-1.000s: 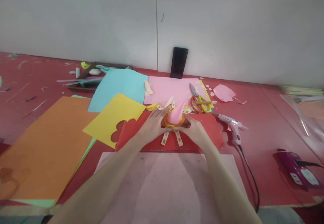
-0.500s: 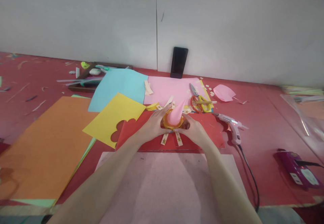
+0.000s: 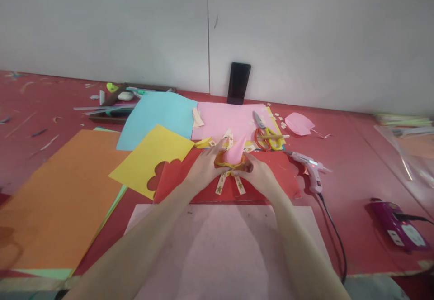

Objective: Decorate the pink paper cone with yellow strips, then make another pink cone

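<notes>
Pink cone (image 3: 235, 150), tip leaning right, midway between left hand (image 3: 204, 164) and right hand (image 3: 260, 171); fingers half-curled, gripping orange base (image 3: 220, 158).

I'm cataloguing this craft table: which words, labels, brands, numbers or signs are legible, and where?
"A a", probably: left front paper strip, above a gold star.
Right front paper strip: gold star; letters too blurred.
Rear strips: gold stars.
Purple power strip: markings too small to read.
</notes>
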Demonstrator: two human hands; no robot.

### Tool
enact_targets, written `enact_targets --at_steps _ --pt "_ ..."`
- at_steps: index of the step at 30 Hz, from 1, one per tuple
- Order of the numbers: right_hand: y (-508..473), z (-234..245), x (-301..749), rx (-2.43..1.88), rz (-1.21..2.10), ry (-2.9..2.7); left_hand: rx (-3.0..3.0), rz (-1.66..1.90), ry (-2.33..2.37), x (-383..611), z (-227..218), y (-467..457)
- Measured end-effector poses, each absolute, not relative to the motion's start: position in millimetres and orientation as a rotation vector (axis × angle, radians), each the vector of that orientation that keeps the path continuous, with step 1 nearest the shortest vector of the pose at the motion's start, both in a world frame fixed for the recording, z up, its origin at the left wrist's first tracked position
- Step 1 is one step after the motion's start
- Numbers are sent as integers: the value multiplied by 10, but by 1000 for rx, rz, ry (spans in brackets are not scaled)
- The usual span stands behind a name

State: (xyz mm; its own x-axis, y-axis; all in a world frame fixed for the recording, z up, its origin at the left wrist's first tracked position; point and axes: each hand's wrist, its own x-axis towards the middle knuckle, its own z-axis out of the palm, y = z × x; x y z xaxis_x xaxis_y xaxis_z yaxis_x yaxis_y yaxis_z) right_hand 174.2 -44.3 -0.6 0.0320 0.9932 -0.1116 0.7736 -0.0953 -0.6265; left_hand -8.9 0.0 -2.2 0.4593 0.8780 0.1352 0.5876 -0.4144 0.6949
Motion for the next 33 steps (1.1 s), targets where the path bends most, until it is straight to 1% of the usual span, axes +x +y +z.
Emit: enact_targets --at_steps 9,15,23,28,33 --pt "-463 47 1662 -1975 602 -1812 2207 651 1181 -61 -15 -27" --pt "-462 34 1680 -1917 618 -1800 2143 606 1013 -155 13 24" --pt "-449 56 1791 -1796 678 -1696 2178 585 1093 -183 8 53" --pt "-418 13 1921 -1854 547 -1527 2256 487 1120 -203 44 32" --pt "-397 -114 1890 -1817 429 -1551 2381 467 1184 -192 -25 44"
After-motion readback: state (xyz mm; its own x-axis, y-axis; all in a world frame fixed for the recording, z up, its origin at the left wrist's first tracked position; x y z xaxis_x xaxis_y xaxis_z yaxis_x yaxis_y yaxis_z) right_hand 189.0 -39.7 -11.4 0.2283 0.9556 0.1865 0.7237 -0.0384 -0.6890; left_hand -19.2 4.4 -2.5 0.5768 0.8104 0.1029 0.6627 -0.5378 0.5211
